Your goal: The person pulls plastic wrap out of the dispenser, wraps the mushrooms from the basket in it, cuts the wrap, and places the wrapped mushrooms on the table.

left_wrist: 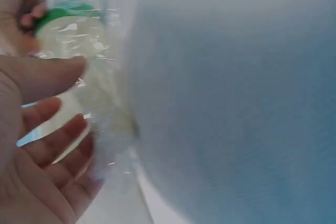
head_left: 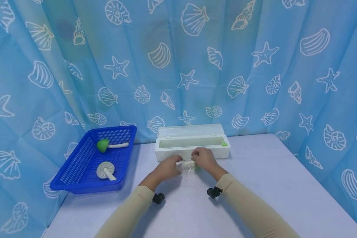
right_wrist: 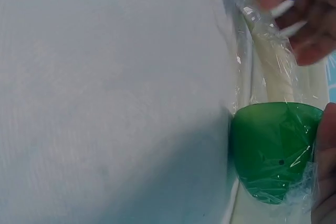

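A toy mushroom with a green cap (right_wrist: 275,148) and a pale stem (right_wrist: 275,74) lies in clear plastic film (left_wrist: 107,103) in front of a long white box. My left hand (head_left: 167,168) is at the stem end; in the left wrist view its thumb (left_wrist: 50,77) touches the film, with the fingers loosely spread behind and apart from the thumb. At the cap end, my right hand (head_left: 206,161) holds the wrapped mushroom by the cap's side, its fingers bent. The right wrist view shows only part of this hand, at the edge.
The white box (head_left: 193,153) stands behind the hands with its lid (head_left: 190,131) raised and a small green piece (head_left: 224,143) at its right end. On the left, a blue basket (head_left: 71,172) holds a green-capped mushroom (head_left: 103,145) and a white one (head_left: 105,170). A shell-patterned curtain hangs behind.
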